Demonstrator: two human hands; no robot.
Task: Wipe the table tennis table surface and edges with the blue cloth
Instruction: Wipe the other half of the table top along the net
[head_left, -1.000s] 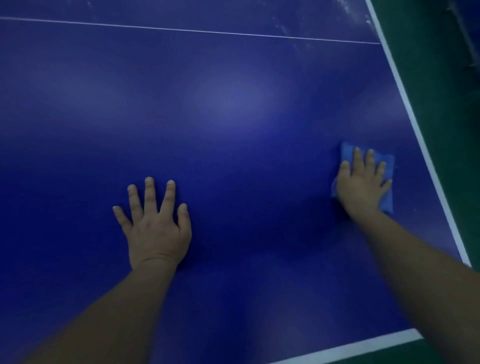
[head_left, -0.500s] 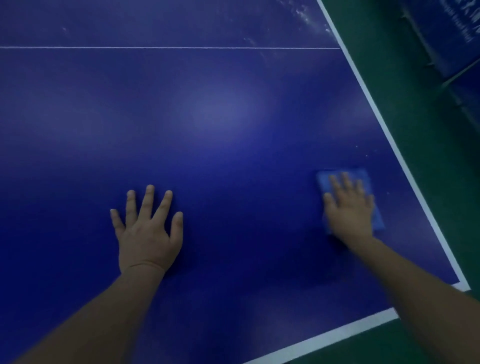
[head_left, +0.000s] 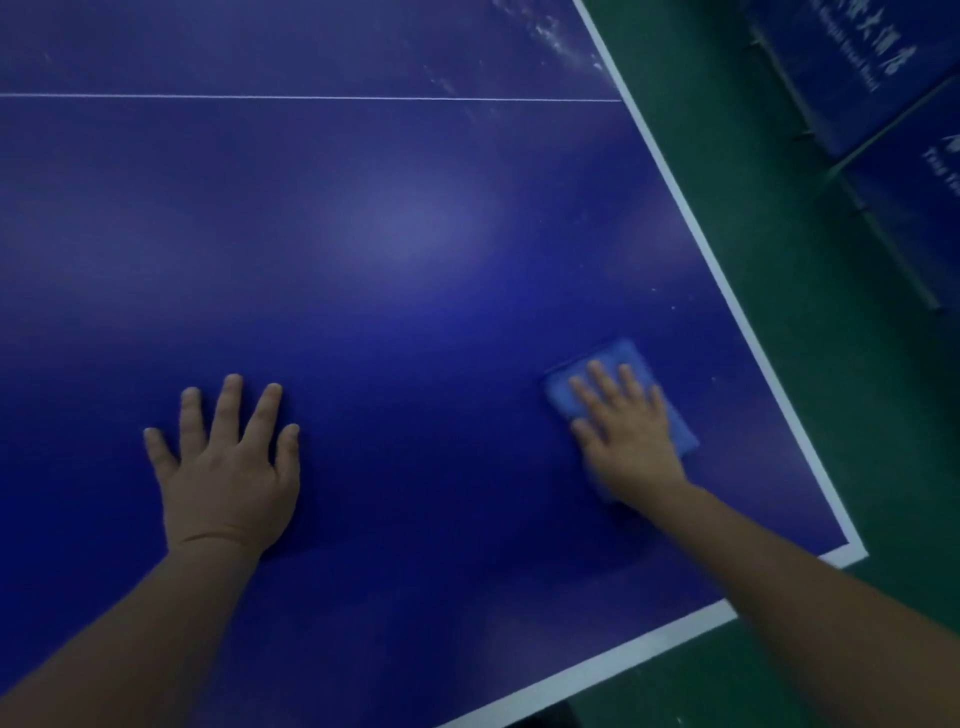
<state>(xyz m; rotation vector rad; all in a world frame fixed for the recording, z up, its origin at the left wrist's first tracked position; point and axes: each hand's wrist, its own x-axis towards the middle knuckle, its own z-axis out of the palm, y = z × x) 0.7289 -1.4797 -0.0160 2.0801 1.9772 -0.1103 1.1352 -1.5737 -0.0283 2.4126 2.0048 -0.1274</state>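
A: Right hand (head_left: 631, 441), fingers (head_left: 602, 384) straight and flat, pressing the blue cloth (head_left: 631, 364) onto the table (head_left: 389, 234). Nothing gripped, just pushed down. Cloth sticks out past the fingertips and on the little-finger side.

B: Change?

A: Over the last second the hand and cloth have slid back toward the person and a bit inward from the white side line (head_left: 727, 291). Looks like a pull stroke on the near right corner.

B: Left hand?

A: Left hand (head_left: 228, 467) flat on the table, fingers spread, holding nothing. It hasn't moved, bracing probably.

B: Task meaning?

A: Surface wiping still under way; edges likely not done yet. Pale smears (head_left: 550, 36) far beyond the right fingertips, by the thin white line (head_left: 311, 97), still need a pass.

B: Room?

A: Dim. Green floor (head_left: 831, 364) right of the table, blue barrier boards (head_left: 857, 62) with white lettering beyond.
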